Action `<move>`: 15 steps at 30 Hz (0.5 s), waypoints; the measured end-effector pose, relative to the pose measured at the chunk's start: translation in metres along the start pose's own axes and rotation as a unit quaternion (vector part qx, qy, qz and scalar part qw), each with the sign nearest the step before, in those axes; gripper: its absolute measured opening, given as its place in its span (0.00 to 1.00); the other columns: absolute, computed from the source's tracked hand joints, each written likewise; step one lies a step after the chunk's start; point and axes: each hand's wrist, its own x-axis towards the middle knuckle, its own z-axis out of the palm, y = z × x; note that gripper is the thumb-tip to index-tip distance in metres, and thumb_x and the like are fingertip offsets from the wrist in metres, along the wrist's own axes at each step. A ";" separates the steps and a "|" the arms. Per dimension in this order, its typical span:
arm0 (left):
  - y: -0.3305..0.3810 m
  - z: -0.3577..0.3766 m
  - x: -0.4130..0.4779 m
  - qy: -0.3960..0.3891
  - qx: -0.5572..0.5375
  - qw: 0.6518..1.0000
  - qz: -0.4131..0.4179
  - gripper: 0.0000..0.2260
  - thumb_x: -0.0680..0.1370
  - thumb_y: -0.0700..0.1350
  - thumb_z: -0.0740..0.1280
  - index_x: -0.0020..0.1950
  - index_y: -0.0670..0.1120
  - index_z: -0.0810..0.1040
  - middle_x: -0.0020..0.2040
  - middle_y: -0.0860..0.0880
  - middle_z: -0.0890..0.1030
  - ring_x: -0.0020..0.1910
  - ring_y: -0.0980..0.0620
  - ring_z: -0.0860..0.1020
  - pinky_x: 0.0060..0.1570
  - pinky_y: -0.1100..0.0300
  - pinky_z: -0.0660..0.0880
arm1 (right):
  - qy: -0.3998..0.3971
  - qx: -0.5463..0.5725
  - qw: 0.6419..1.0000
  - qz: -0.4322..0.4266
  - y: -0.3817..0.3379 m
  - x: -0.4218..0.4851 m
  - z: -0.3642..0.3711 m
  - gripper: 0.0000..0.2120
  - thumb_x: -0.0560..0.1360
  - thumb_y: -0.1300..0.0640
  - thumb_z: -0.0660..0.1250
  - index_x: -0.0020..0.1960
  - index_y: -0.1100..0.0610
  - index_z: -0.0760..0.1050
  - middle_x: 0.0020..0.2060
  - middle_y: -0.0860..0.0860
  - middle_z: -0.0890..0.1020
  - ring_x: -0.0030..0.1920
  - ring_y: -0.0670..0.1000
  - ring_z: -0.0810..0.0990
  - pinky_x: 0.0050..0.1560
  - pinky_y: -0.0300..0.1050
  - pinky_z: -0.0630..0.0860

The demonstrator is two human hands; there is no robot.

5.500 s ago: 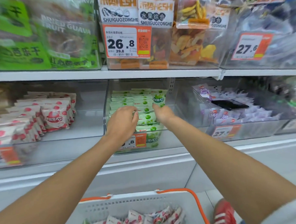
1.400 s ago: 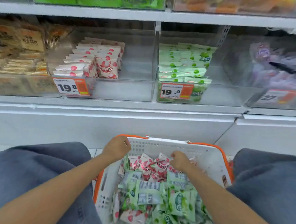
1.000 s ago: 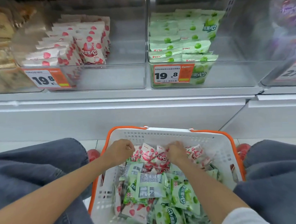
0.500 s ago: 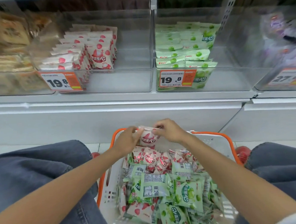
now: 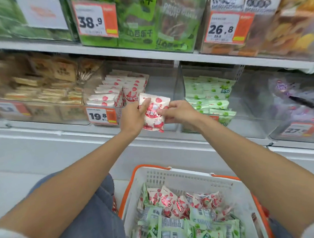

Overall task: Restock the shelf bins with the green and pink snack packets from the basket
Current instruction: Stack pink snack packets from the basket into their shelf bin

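Observation:
I hold one pink snack packet (image 5: 155, 113) upright in both hands. My left hand (image 5: 134, 118) grips its left edge and my right hand (image 5: 179, 112) pinches its right edge. The packet is raised in front of the clear bin (image 5: 161, 85) that holds rows of pink packets (image 5: 118, 91). To the right stands the clear bin (image 5: 251, 124) with green packets (image 5: 209, 96). Below, the white basket (image 5: 183, 179) with orange handles holds several pink packets (image 5: 177, 203) at the back and green packets (image 5: 185, 230) in front.
Orange price tags (image 5: 102, 115) hang on the bin fronts. A bin of brown packets (image 5: 41, 88) sits left, a bin of purple packets (image 5: 293, 97) right. The upper shelf (image 5: 149, 53) carries bags of dried fruit. My knees in jeans (image 5: 88, 213) flank the basket.
Both hands have lifted one pink packet out of the basket and raised it up to the front of the pink bin. The view has tilted upward toward the shelf.

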 end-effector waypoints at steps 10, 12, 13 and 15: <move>-0.058 -0.046 0.080 0.121 0.277 0.949 0.088 0.16 0.82 0.49 0.53 0.35 0.49 0.68 0.35 0.45 0.76 0.41 0.40 0.73 0.42 0.48 0.68 | 0.129 -0.163 0.978 -0.018 -0.007 0.147 0.050 0.10 0.70 0.62 0.76 0.48 0.65 0.81 0.48 0.58 0.85 0.46 0.51 0.83 0.52 0.53 0.81; -0.068 -0.048 0.084 0.119 0.281 0.949 0.083 0.15 0.81 0.48 0.52 0.35 0.48 0.67 0.36 0.43 0.77 0.41 0.40 0.72 0.43 0.47 0.69 | 0.118 -0.228 0.967 0.005 0.002 0.164 0.064 0.11 0.72 0.58 0.74 0.51 0.64 0.81 0.50 0.57 0.84 0.48 0.52 0.81 0.50 0.47 0.79; -0.072 -0.049 0.084 0.123 0.277 0.950 0.077 0.14 0.81 0.48 0.52 0.35 0.49 0.66 0.37 0.42 0.77 0.42 0.40 0.72 0.44 0.47 0.68 | 0.119 -0.268 0.956 0.018 0.004 0.170 0.067 0.13 0.72 0.56 0.74 0.52 0.63 0.80 0.50 0.56 0.83 0.51 0.53 0.81 0.52 0.46 0.77; -0.077 -0.049 0.084 0.131 0.270 0.952 0.066 0.14 0.81 0.47 0.53 0.37 0.49 0.67 0.38 0.42 0.77 0.43 0.40 0.73 0.45 0.47 0.67 | 0.118 -0.324 0.937 0.047 0.007 0.179 0.069 0.16 0.71 0.53 0.74 0.54 0.61 0.78 0.51 0.54 0.82 0.55 0.53 0.81 0.55 0.44 0.77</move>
